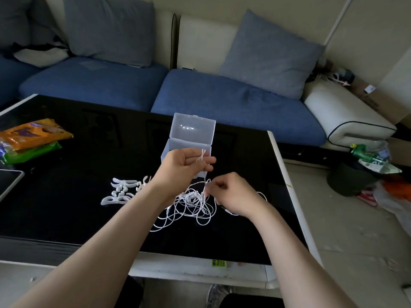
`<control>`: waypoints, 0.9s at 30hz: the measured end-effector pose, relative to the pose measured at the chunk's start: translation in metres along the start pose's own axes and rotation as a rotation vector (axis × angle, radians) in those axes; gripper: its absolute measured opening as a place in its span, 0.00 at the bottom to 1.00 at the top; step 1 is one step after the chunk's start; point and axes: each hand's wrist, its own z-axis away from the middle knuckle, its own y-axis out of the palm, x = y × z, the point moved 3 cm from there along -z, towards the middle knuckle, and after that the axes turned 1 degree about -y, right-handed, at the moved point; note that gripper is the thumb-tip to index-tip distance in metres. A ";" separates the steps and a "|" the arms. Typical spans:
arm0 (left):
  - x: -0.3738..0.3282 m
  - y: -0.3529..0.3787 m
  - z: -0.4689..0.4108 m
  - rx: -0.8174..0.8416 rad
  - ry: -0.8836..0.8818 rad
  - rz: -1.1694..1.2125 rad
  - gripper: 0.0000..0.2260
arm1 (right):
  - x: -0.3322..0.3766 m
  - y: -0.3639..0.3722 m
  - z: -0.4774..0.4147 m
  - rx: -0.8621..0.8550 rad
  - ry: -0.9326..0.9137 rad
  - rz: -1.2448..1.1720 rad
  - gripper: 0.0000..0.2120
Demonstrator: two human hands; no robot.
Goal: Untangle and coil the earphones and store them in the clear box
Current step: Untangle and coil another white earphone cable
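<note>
Earphones [191, 206]: a loose white tangle on the black bench [66, 207], right in front of you, not yet coiled.
Right hand [232, 193]: your grip pinches a strand at the tangle's edge, probably to anchor it.
Left hand [185, 162]: your grip is closed on a lifted loop of cord, held high, likely to let the knots hang apart.
Clear box [189, 138]: just behind that hand, lid standing open, ready for the coil.

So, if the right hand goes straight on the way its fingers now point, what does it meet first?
Most likely the earphones: the right hand points left into their tangle, pinching a strand. The wrist of the left hand lies just beyond, though depth is unclear.
</note>
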 end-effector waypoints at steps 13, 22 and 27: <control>0.000 0.009 0.004 0.106 0.054 -0.743 0.17 | 0.015 -0.015 0.005 -0.225 -0.126 -0.166 0.11; -0.002 0.012 0.004 0.254 -0.150 -0.174 0.18 | 0.006 -0.035 0.008 -0.458 -0.076 -0.477 0.15; -0.007 0.015 0.006 0.383 -0.164 0.143 0.14 | -0.001 -0.038 0.004 -0.536 -0.110 -0.485 0.15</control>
